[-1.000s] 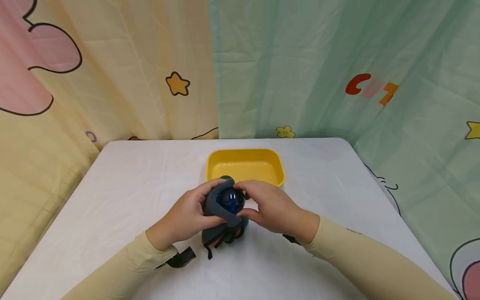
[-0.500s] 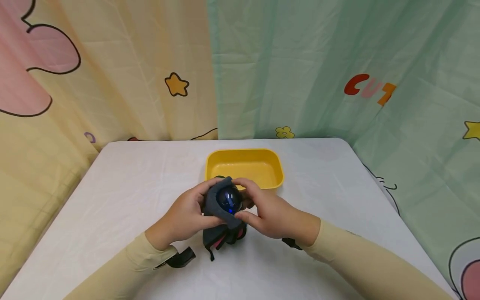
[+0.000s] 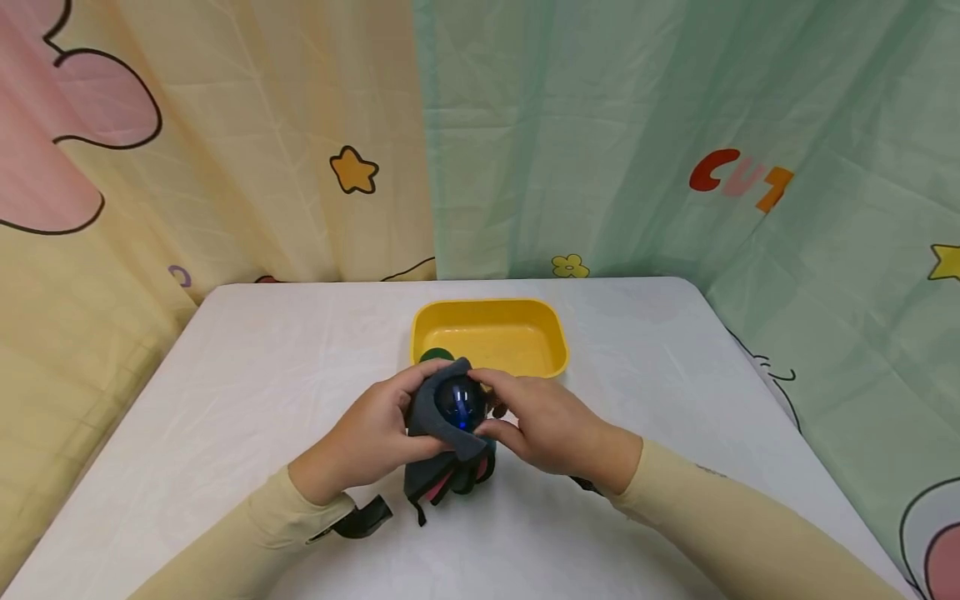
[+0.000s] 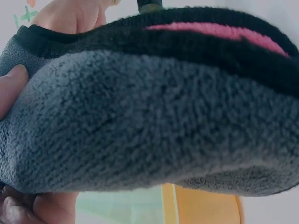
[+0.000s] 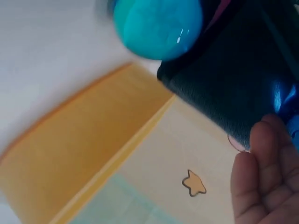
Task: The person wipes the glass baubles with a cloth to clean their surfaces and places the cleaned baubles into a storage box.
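Basically, what matters is the gap btwn the two hands: the blue ball (image 3: 461, 402) sits right of the L hand (image 3: 367, 429) and just left of the R hand (image 3: 551, 425), tucked against the inner fold of a gray fleece cloth (image 3: 428, 408). R hand is nearer the ball; its thumb & index come round it from the bench's near & far sides resp., pinching it, as best I can tell. Being round, the ball has no long axis. The cloth's runs roughly near edge to far edge, its fold gaping toward the R hand. L hand grips the cloth, thumb on the near flap, other fingers round the far side.

Loc. on the bench (image 3: 660, 367): hands & cloth are about mid-width, nearer the near edge than the yellow tub (image 3: 491, 337), which is up by the far edge. A green round thing (image 3: 437, 354) pokes out btwn the L hand's far side and the tub's near-left corner. R wrist view also has a teal ball (image 5: 159, 28) by the cloth's dark trim; can't tell what holds it up, nor whether the cloth touches the bench.
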Motion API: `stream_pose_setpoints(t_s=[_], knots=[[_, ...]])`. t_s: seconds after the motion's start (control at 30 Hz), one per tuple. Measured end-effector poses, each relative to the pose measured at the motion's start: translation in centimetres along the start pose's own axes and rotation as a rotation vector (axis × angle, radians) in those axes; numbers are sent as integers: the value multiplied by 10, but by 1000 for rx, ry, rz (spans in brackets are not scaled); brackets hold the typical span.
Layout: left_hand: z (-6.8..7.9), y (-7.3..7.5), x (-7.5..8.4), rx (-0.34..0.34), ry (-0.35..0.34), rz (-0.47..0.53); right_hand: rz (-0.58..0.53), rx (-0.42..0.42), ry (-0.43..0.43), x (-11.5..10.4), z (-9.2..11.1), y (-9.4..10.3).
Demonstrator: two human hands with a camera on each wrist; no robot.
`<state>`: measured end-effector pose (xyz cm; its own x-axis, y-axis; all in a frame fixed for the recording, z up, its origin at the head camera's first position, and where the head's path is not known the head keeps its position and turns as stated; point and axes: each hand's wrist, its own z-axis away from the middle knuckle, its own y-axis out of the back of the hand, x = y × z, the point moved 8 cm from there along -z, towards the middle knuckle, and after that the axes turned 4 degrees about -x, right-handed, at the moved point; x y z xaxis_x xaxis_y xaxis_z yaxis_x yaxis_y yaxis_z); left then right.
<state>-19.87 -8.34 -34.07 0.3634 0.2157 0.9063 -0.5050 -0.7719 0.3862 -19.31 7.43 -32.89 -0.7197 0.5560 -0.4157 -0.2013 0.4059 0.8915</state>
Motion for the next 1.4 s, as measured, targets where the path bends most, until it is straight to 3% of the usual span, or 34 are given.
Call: stream_pose_setpoints(t_s=[0.17, 0.3, 0.37, 0.47, 0.6, 0.7, 0.8, 0.97, 1.07, 1.23, 1.4], knots=[[-2, -2, 3, 3, -5, -46, -266, -47, -137, 10, 2, -9], [-2, 0, 1, 28, -13, -67, -304, -50, -147, 8, 1, -10], [-2, 1, -1, 40, -8, -55, -268, -66, -136, 5, 0, -9], [-1, 4, -3, 52, 4, -31, -122, -79, -79, -2, -1, -6], [-1, 3, -4, 40, 20, 10, 168, -10, 10, -8, -1, 2], [-1, 1, -3, 21, 24, 34, 252, 45, 38, -9, 0, 5], [-2, -1, -2, 15, 15, 26, 108, 29, -15, -3, 0, 2], [-2, -2, 2, 14, 2, -13, -319, -25, -159, 11, 3, -10], [-2, -1, 3, 34, 0, -38, -396, -12, -163, 10, 3, -12], [-1, 3, 0, 62, -2, -30, -258, 9, -96, 1, 1, -7], [-1, 6, -1, 63, 2, 12, 56, 16, 15, -8, 0, 0]])
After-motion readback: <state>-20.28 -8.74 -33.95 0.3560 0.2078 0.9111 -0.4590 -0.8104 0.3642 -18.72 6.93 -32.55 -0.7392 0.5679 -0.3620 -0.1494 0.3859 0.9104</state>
